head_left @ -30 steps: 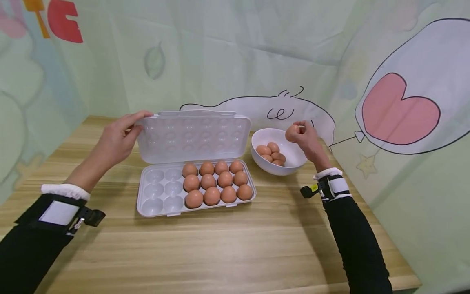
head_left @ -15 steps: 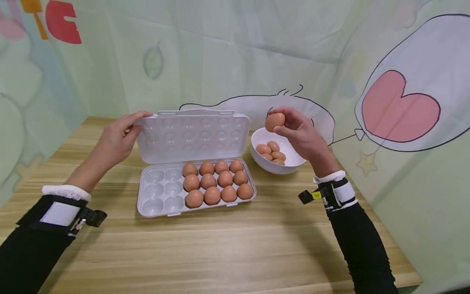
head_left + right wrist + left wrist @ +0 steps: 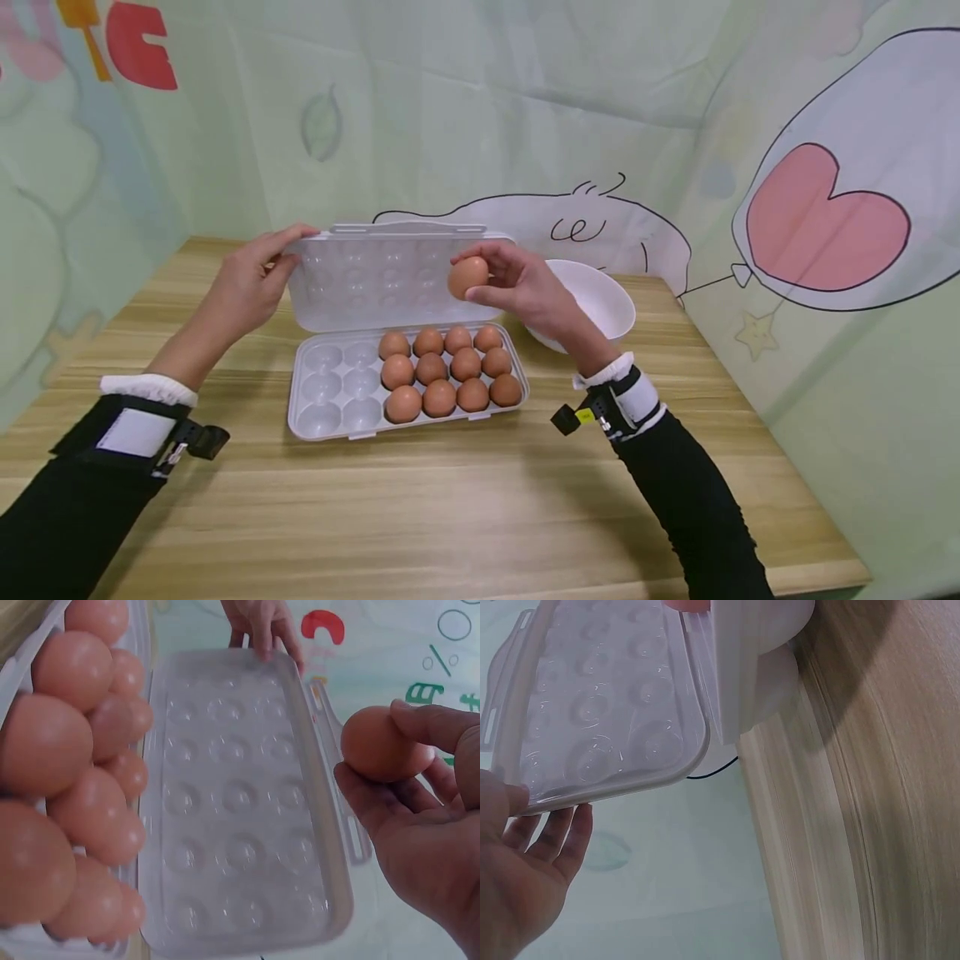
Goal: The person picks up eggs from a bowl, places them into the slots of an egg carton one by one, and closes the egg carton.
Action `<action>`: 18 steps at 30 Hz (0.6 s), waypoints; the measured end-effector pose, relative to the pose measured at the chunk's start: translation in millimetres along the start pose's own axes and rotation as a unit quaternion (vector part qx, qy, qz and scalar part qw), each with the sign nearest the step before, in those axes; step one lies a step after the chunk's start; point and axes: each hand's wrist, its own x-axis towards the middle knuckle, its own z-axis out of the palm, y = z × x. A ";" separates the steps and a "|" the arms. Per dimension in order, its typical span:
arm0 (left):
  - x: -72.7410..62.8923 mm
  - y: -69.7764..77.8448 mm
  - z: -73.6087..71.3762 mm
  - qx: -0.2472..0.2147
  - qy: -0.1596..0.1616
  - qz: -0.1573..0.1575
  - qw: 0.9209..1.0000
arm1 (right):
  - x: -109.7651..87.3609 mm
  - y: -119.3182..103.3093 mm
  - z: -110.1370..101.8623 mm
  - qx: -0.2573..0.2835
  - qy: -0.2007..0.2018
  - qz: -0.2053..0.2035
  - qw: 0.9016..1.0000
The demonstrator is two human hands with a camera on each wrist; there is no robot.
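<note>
A white plastic egg box stands with its dimpled lid [image 3: 367, 279] raised. My left hand [image 3: 251, 287] grips the lid's upper left corner, thumb on the inner side and fingers behind, as the left wrist view of the lid [image 3: 592, 705] shows. Brown eggs [image 3: 438, 398] fill the right and middle columns of the tray [image 3: 296, 392]; the two left columns of cups hold none. Above them, in front of the lid's right part, my right hand [image 3: 528, 290] holds a brown egg [image 3: 468, 278] between thumb and fingers. In the right wrist view this egg [image 3: 382, 744] is well off the tray.
A white bowl [image 3: 607, 304] stands right of the egg box, partly behind my right hand and wrist; its eggs are hidden now. The wooden table [image 3: 420, 508] reaches back to a printed cloth [image 3: 450, 108] hanging behind and along the right side.
From over the bowl, my right hand has carried the egg left to above the egg box. The left hand keeps its hold on the lid, which stays raised.
</note>
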 end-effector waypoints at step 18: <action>-0.6 -0.2 0.1 -0.002 0.004 0.002 1.000 | 34.7 27.1 70.4 -0.109 -0.049 0.018 0.993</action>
